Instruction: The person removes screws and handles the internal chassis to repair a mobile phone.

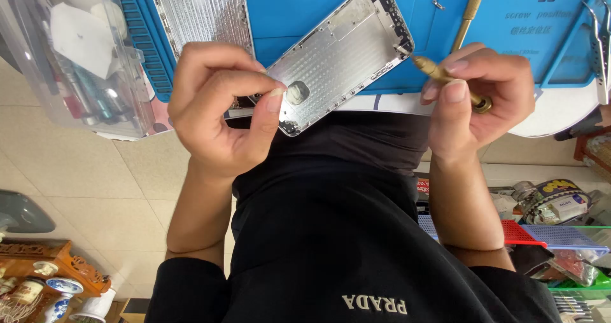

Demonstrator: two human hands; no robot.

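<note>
Left hand (219,103) pinching a silver rectangular metal phone housing (340,56) over the blue mat's (299,5) near edge, right hand (477,97) fingers pressed around a slim brass screwdriver (445,78) touching the housing's corner.

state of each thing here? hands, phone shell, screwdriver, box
left hand: gripping the silver metal phone back shell, empty, tilted
right hand: pinching the brass screwdriver, tip at the shell's corner
clear plastic box: filled with tools
second silver shell: lying flat on blue mat

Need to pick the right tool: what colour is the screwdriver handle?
Brass-gold, on the screwdriver in the right hand; head view.
</note>
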